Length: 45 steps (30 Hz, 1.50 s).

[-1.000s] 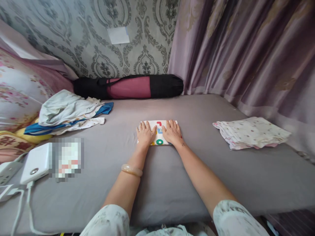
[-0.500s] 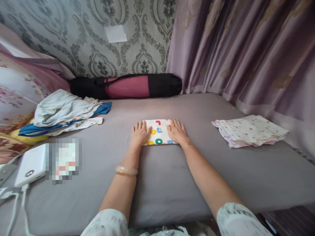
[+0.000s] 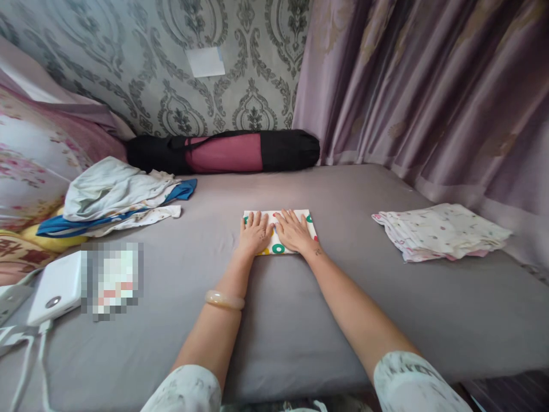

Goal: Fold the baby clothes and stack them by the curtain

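Observation:
A folded white cloth (image 3: 278,250) with a colourful letter print lies flat on the grey sheet in front of me. My left hand (image 3: 256,233) rests palm down on its left half, fingers stretched forward. On the right half lies my right hand (image 3: 294,231), also flat with its fingers out. The two thumbs come close together over the middle of the cloth. Much of the print is hidden under my hands; the cloth's corners and near edge show.
Folded printed cloths (image 3: 444,232) lie to the right. On the left are a rumpled pile of clothes (image 3: 114,191), a white power bank (image 3: 58,289) with cables and a blurred item (image 3: 115,283). A black and maroon long bag (image 3: 225,153) lies along the wall, beside purple curtains (image 3: 386,86).
Both hands have slid inward from the cloth's side edges toward its middle, staying flat on it. The view has shifted slightly.

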### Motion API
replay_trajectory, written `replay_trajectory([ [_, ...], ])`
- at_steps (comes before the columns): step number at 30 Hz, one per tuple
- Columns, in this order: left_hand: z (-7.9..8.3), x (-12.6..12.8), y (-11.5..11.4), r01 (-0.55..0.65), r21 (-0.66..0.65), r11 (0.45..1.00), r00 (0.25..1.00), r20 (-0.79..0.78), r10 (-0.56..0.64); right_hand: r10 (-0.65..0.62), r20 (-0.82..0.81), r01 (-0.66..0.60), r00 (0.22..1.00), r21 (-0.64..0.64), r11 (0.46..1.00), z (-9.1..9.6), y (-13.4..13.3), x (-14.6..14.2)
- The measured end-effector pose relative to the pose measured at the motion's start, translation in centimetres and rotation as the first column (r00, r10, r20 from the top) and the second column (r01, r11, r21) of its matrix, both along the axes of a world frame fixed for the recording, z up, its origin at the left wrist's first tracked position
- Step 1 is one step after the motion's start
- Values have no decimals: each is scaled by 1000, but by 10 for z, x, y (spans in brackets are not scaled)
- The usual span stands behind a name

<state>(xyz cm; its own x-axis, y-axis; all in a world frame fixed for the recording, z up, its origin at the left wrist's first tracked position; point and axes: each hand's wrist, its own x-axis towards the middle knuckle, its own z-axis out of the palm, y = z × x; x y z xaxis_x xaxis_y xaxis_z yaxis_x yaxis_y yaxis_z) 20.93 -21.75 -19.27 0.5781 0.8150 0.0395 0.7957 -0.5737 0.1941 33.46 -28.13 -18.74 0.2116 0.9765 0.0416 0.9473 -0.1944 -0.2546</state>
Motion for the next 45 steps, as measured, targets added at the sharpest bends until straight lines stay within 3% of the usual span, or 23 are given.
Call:
replay_trajectory([
  [5, -1, -1, 6, -4, -55, 998, 998, 61, 8, 7, -7, -7, 1000, 5, 1000, -1, 0, 5],
  [9, 2, -2, 16, -43, -112, 993, 952, 298, 75, 2, 15, -3, 1000, 70, 998, 4, -3, -3],
  [12, 5, -6, 26, -73, -166, 983, 833, 533, 151, 47, 55, -54, 997, 129, 990, 7, -5, -16],
  [19, 9, -19, 36, -78, -387, 919, 429, 819, 382, 80, 11, -80, 997, 10, 997, -1, -5, -28],
  [22, 9, -22, 39, -50, -455, 889, 307, 840, 447, 84, 2, -84, 996, -12, 996, 1, -3, -25],
  [26, 7, -24, 42, -24, -513, 858, 208, 837, 506, 99, 4, -99, 995, -34, 995, 10, 3, -28],
  [30, 8, -27, 43, -6, -566, 824, 105, 819, 563, 81, 30, -81, 996, 23, 996, 12, 14, -41],
  [37, 13, -34, 41, 41, -639, 769, -27, 768, 640, 32, 49, -32, 998, -2, 999, -2, 19, -51],
  [45, 15, -36, 43, 66, -685, 725, -105, 718, 688, 24, 68, -25, 997, 17, 1000, 11, 39, -63],
])
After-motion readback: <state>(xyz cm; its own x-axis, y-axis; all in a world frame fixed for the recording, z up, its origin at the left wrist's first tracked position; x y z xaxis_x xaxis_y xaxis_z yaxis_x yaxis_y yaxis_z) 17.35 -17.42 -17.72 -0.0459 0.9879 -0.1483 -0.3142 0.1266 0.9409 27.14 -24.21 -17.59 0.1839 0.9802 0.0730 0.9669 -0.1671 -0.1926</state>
